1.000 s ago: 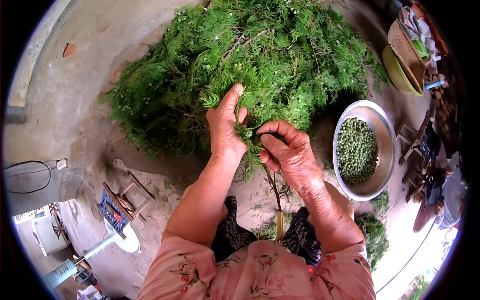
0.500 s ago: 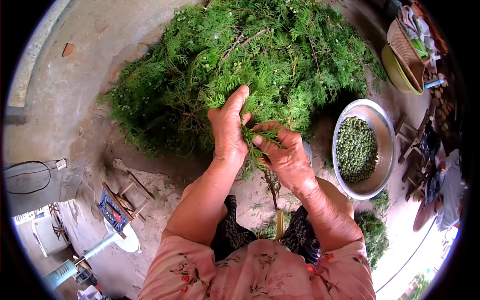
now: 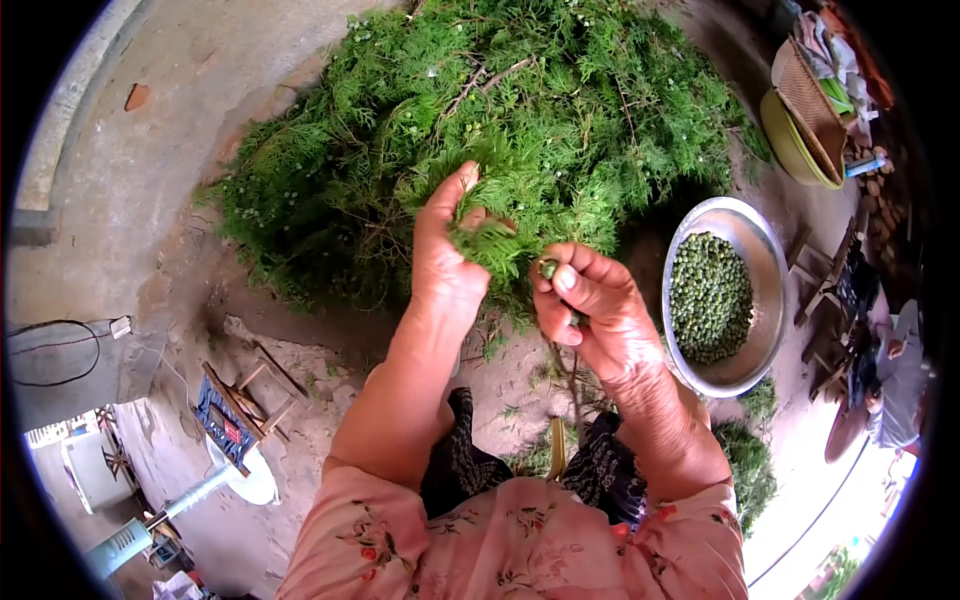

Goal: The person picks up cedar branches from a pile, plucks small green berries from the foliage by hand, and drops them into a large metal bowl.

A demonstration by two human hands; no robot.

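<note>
My left hand (image 3: 447, 250) holds a leafy green sprig (image 3: 492, 245), its fingers curled round the stems. Just to the right, my right hand (image 3: 595, 305) pinches a small green cone (image 3: 547, 268) between thumb and forefinger, apart from the sprig. Another small green piece shows by its lower fingers. Behind both hands spreads a big heap of cut green branches (image 3: 400, 120). A metal basin (image 3: 770, 300) to the right of my right hand holds many green cones (image 3: 710, 300).
A yellow-green tub (image 3: 785, 140) with a woven basket (image 3: 805, 95) stands at the upper right. A small stool (image 3: 228, 420) and a fan (image 3: 190, 500) are at the lower left. More cut greenery (image 3: 745, 465) lies below the basin.
My right hand has pulled away from the sprig to the right and turned, with a cone now visible at its fingertips. My left hand has opened somewhat around the sprig.
</note>
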